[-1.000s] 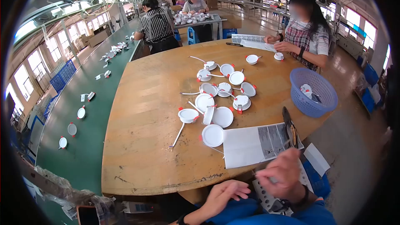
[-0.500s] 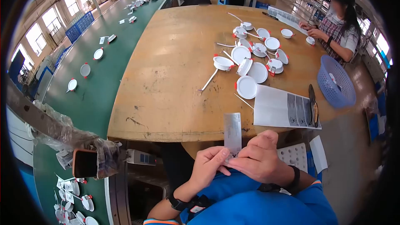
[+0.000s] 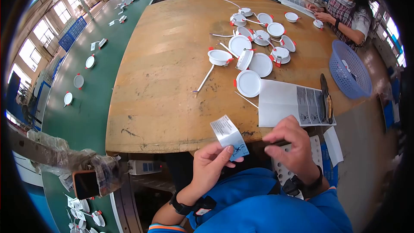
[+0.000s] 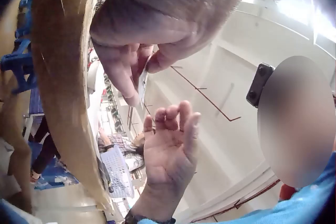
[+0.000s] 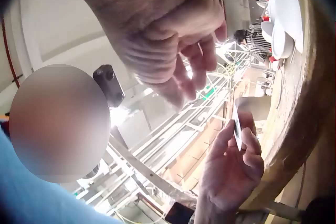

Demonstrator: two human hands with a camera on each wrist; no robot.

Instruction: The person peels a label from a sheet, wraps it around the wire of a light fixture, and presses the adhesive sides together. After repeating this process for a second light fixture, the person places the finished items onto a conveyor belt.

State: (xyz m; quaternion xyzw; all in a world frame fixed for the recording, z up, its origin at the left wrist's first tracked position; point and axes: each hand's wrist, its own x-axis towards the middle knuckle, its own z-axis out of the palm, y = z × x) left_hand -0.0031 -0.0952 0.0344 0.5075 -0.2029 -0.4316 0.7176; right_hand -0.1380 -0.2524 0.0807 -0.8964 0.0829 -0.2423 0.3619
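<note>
Now pinches a folded paper slip (image 3: 229, 136) in the left hand (image 3: 210, 165), grip clamped on its lower corner by thumb and fingertips, in the air just short of the near edge of the surface (image 3: 164, 86) and above the lap. Holds the right hand (image 3: 295, 146) just beside it, apart from the slip, fingers loosely curled and grip on nothing that shows plainly, over a white perforated sheet (image 3: 314, 146). Could well lose the slip from so slight a one-corner pinch: likely to twist out and drop into the lap or under the surface. Might also spring the bend open or crease it crooked, with no second hand to steady the free end. Differs from half a second ago: then held the slip in both hands, straight and upright; now bends it over, grips it with the left alone, and shows the right drawn off to the side.
</note>
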